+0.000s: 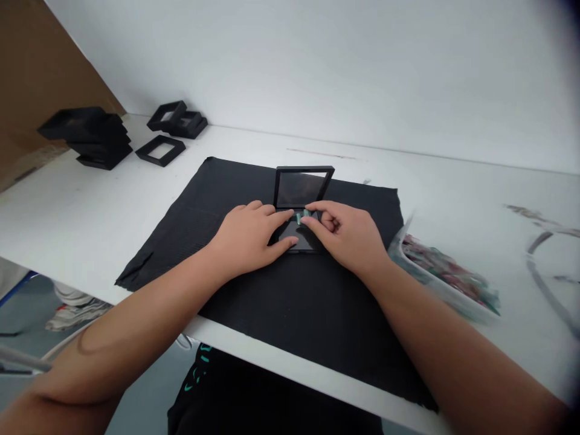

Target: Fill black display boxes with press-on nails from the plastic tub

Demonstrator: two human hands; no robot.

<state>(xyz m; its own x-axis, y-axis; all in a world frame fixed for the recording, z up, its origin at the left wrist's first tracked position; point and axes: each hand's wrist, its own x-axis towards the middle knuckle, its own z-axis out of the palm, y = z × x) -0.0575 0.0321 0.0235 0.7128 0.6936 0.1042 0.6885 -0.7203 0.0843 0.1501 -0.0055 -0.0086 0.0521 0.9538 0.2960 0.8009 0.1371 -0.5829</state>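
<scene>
An open black display case (304, 169) with a clear film window stands on a black mat (290, 302), its lid tilted up and its lower half lying flat. My left hand (249, 235) rests at the case's left side, fingers stretched, index fingertip near the hinge and thumb over the lower film. From the right, my right hand (348, 232) pinches a small green piece (307, 213) between thumb and index finger above the lower half. Close beside it, a second small green bit (298, 219) shows near my left index fingertip; whether the two are joined I cannot tell.
Black cases are stacked (97, 136) at the far left, with several more black frames (162, 150) beside them. A clear plastic bag or tray (446, 272) of red and green pieces lies right of the mat, by my right forearm. A white wall (339, 72) rises behind the table.
</scene>
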